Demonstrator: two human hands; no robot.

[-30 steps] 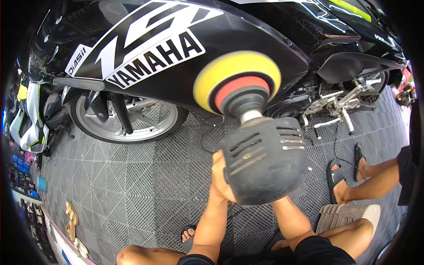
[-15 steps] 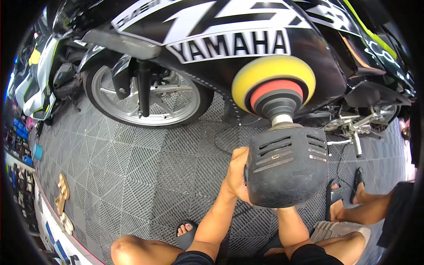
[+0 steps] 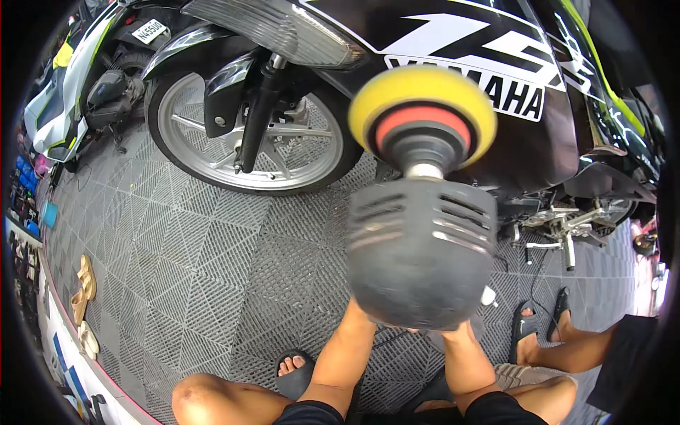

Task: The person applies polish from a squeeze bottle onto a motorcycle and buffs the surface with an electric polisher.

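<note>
Grey floor [image 3: 184, 248], polisher [image 3: 423, 227] raised beside a black motorcycle [image 3: 528, 152]

Above the floor, the left hand [image 3: 362, 312] and right hand [image 3: 457, 330] grasp the polisher from behind its dark housing [image 3: 423, 290], their fingers mostly hidden. Its yellow pad [image 3: 418, 83] overlaps part of the YAMAHA lettering [image 3: 523, 99]; whether pad and bodywork touch, I cannot tell. Just left of the tool, the front wheel [image 3: 333, 170] blocks that side; a white motorcycle [image 3: 60, 117] stands by the floor's far left corner. Another person's legs [image 3: 577, 354] occupy the floor's right edge. Tan sandals [image 3: 88, 278] and white shoes [image 3: 88, 341] lie along the left edge. Between that edge and the front wheel spreads a broad stretch of floor.
</note>
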